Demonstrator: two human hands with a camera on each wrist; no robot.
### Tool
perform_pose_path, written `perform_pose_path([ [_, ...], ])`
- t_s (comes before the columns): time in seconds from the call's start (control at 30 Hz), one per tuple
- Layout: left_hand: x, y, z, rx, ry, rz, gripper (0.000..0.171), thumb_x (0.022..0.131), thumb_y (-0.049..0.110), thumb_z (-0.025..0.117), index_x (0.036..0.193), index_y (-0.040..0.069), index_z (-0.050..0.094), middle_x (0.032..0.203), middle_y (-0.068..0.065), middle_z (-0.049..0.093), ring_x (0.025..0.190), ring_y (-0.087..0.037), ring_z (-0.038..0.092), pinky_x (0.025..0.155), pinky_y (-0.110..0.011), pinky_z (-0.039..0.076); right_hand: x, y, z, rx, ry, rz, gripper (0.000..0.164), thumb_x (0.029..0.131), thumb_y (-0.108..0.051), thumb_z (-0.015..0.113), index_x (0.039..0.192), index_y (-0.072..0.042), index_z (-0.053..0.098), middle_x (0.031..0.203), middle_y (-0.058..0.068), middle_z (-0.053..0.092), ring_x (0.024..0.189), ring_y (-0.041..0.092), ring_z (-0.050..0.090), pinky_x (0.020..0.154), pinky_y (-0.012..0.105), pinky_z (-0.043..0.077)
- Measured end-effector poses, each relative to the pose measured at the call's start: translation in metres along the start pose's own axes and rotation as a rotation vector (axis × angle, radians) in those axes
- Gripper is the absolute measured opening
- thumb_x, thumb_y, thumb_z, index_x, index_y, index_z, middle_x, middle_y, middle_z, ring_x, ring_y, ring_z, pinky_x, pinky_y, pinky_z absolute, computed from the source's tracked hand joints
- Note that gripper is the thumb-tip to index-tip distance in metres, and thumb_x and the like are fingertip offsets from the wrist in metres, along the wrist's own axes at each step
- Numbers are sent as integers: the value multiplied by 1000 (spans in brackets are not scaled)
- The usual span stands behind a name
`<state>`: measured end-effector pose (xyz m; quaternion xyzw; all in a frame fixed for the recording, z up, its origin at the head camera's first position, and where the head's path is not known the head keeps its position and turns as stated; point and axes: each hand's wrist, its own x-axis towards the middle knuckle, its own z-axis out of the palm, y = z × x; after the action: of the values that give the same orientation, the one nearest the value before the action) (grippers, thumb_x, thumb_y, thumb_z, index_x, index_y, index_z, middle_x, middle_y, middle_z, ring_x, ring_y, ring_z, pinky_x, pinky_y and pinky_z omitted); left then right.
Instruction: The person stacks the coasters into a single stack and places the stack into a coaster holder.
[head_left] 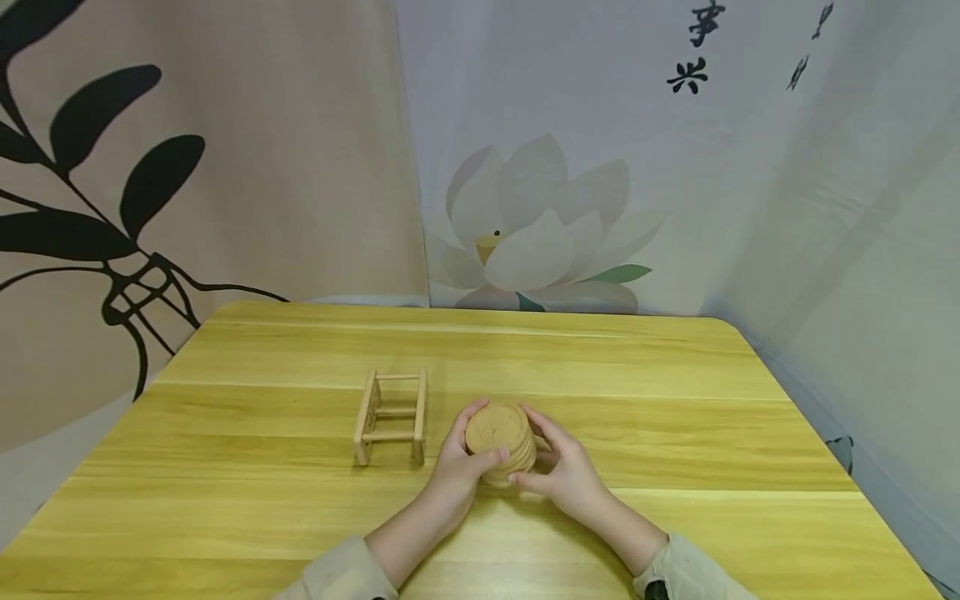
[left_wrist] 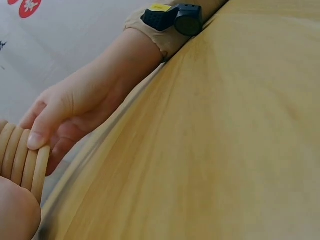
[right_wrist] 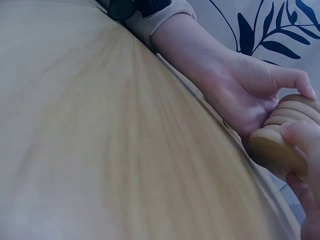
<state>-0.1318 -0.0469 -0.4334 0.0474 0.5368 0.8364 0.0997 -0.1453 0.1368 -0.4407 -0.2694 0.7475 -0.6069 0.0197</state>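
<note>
Both hands hold a stack of round wooden coasters (head_left: 497, 427) just above the front middle of the table. My left hand (head_left: 456, 475) grips the stack's left side, its thumb lying across the near edge of the top disc. On the right side, my right hand (head_left: 570, 471) pinches the stack between thumb and fingers. Several disc edges (left_wrist: 20, 157) lie close together in the left wrist view, where the right thumb presses on one rim. The right wrist view shows the left hand (right_wrist: 245, 95) around the coasters (right_wrist: 280, 145). A small wooden rack (head_left: 365, 417) with crossbars stands left of the hands.
The wood-grain table (head_left: 637, 400) extends around the hands and the rack. Behind it hangs a pale curtain (head_left: 300, 167) printed with leaves and a lotus. A wrist camera (left_wrist: 189, 21) sits at the right sleeve.
</note>
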Motion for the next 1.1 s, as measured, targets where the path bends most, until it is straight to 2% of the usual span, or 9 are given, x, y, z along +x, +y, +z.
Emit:
perform_pose_path([
  [0.3,6,0,8,-83,27,21,79,77,1,63,147,7,26,141,-21,34,122,-29,44,99,-30,41,0,-4,2,60,96,30,83,73,0,81,144,0,38,141,18,43,124,35,45,93,33,47],
  [0.47,11,-1,13,-144,10,39,82,77,2,63,148,6,22,139,-19,36,119,-27,45,98,-30,41,1,-6,4,64,143,35,90,70,-1,83,146,-1,35,146,16,40,130,32,39,99,34,41],
  [0.67,14,-2,17,-185,14,43,83,76,1,61,149,5,21,142,-19,34,124,-28,42,101,-31,40,1,-7,4,-31,134,53,107,64,-9,87,152,-10,26,153,13,28,136,29,32,103,35,37],
  [0.8,15,-2,17,-209,30,36,81,77,-1,59,148,5,22,143,-19,34,124,-28,43,101,-30,40,0,-7,3,-93,118,49,110,65,-9,88,153,-15,23,154,10,26,136,28,31,103,35,36],
  [1.1,14,-2,15,-235,-11,23,81,81,2,58,150,6,17,147,-19,29,127,-28,41,103,-31,38,-1,-8,3,-24,145,29,105,66,-1,86,151,-8,25,152,8,31,135,22,32,102,30,38],
])
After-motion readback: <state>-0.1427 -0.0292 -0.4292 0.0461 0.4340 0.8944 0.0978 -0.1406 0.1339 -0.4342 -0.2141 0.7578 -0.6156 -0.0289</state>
